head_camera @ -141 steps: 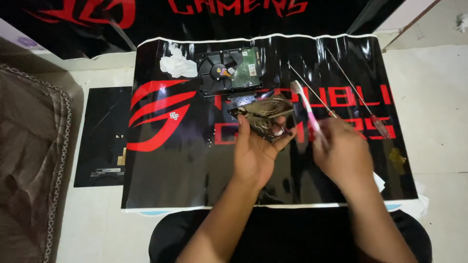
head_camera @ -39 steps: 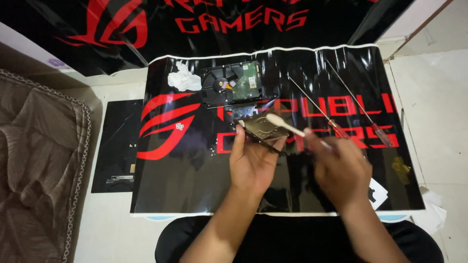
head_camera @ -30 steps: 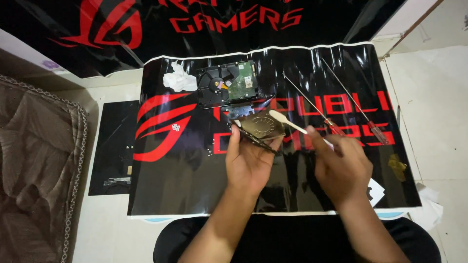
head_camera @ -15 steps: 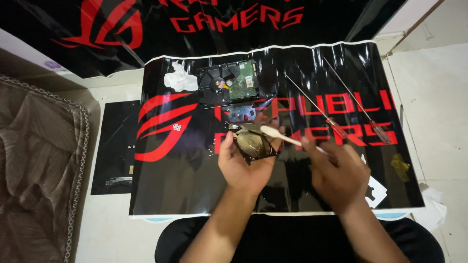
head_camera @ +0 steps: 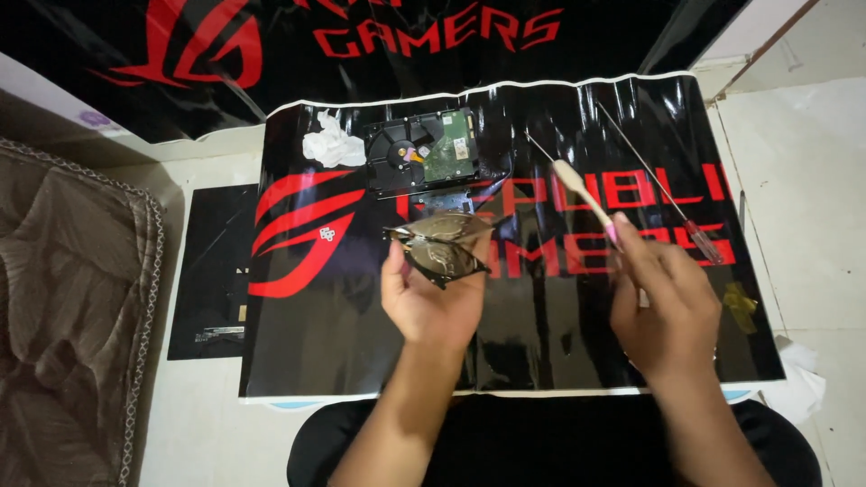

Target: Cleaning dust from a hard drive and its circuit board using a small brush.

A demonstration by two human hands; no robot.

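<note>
Holding a shiny metal part (head_camera: 442, 248) up over the mat (head_camera: 343, 343), the left hand (head_camera: 431, 298) has its palm up w/ fingers curled round the part's lower edge. The part is tilted and sits just in front of the open disk drive (head_camera: 421, 150), which lies flat on the mat near the top. A white crumpled tissue (head_camera: 331, 146) lies just left of the drive. The right hand (head_camera: 666, 307) is closed on a toothbrush (head_camera: 585, 197); its pale head points up & left, well apart from the part. A thin screwdriver (head_camera: 663, 191) w/ a red handle lies on the mat right of the brush. A yellow scrap (head_camera: 741, 305) sits near the mat's right edge. A black board (head_camera: 212, 261) lies left of the mat. A brown cloth (head_camera: 72, 316) is far left.
</note>
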